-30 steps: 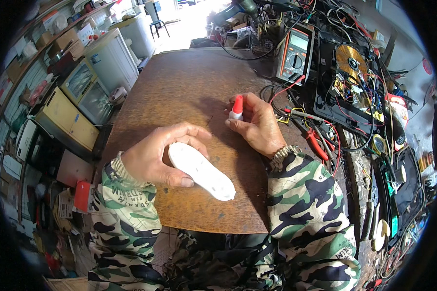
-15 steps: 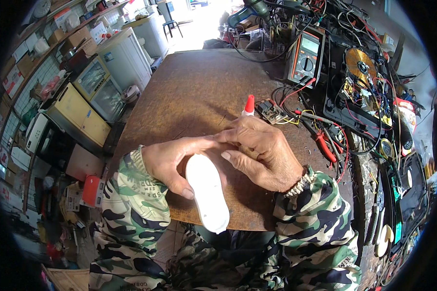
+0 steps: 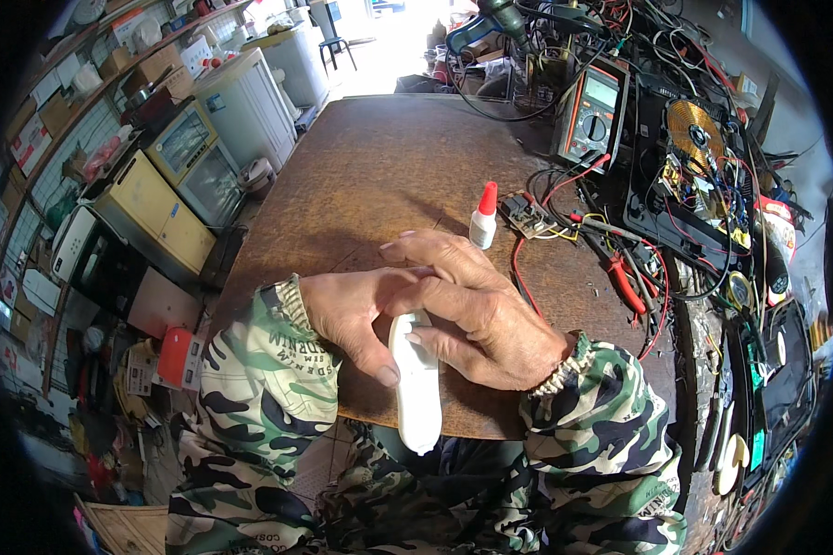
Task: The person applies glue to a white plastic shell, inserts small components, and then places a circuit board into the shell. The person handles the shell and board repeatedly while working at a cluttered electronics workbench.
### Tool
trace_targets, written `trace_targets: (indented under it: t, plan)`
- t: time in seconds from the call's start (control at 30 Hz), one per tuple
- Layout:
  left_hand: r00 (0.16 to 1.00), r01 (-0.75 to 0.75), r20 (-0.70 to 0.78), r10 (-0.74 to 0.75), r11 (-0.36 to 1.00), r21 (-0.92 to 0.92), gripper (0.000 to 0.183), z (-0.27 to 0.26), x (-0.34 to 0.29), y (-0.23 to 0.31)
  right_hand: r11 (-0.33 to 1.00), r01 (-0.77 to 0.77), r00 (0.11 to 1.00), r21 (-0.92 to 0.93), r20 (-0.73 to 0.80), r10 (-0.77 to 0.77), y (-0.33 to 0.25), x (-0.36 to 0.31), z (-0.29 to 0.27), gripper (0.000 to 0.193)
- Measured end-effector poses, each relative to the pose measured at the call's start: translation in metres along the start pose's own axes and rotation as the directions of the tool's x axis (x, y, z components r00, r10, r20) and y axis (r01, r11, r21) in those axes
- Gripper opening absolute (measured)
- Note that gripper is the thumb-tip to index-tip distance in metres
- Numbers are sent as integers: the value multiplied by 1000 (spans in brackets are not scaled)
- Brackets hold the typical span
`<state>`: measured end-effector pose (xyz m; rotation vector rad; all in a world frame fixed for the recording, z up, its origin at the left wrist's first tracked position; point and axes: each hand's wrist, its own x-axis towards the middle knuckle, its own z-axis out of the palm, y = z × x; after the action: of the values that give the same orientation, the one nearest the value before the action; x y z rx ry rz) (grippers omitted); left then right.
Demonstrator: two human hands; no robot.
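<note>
At a worn wooden table, you hold a long white case over the near edge, your left hand partly closed about it with the thumb along its left side, while your right hand arches half-curled across the far end, thumb against the case, though whether its fingers grip cannot be told. Beyond your hands stands a red-capped white bottle, just left of a circuit board, with red-handled pliers to the right and a meter farther off
</note>
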<state>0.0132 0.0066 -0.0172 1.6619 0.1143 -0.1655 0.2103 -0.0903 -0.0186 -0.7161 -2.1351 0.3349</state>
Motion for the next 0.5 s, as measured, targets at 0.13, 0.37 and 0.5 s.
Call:
trace_targets:
  t: [0.13,0.37,0.5]
  plan:
    - [999,-8,-41,0,980,-198,70,5,-8,0,999,-20,999,48,-46,22,3,0,-6,31]
    - [983,-37,-182,-9,968,-247,65,12,-8,14,947,-305,918,103,-232,321,2,-4,-17,19]
    - [963,-83,-267,41,985,-149,66,6,-12,3,892,-393,844,223,-299,446,10,-12,-21,16]
